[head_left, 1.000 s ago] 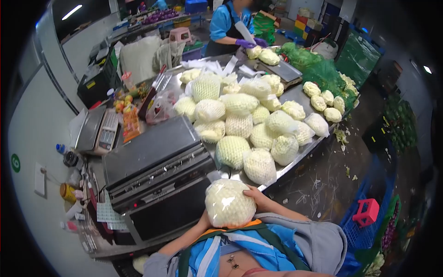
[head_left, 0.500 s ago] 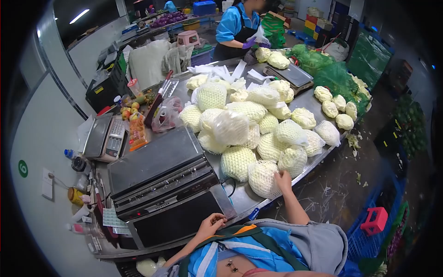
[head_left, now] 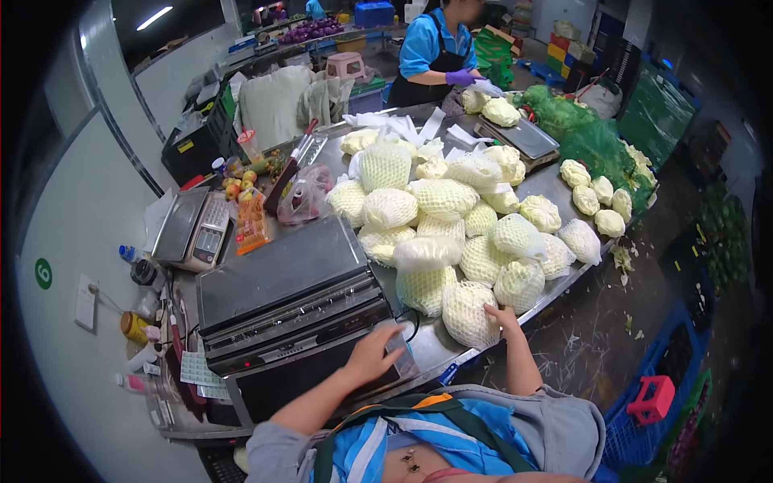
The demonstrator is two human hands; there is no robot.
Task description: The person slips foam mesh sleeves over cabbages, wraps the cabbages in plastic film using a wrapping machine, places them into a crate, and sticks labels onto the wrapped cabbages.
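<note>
The right hand (head_left: 504, 319) is partly open. Its fingertips touch the right side of a round, pale green cabbage in a white foam net (head_left: 467, 315). I can't tell if they grip it. This cabbage sits at the near edge of the shiny metal table (head_left: 436, 344), at the near end of a big pile of pale cabbages in white nets (head_left: 443, 198).

The left hand (head_left: 375, 354) is open, with its fingers apart and nothing seen in it. It is over the near right part of a big black and gray boxy machine (head_left: 282, 278), to the left of the netted cabbage.

On the far right part of the table are some bare pale cabbages (head_left: 586, 200), near a green net bag (head_left: 592, 147). At the far side, a person in a blue top and black apron (head_left: 419, 48) has purple gloves on, close to more bare cabbages (head_left: 501, 113).
</note>
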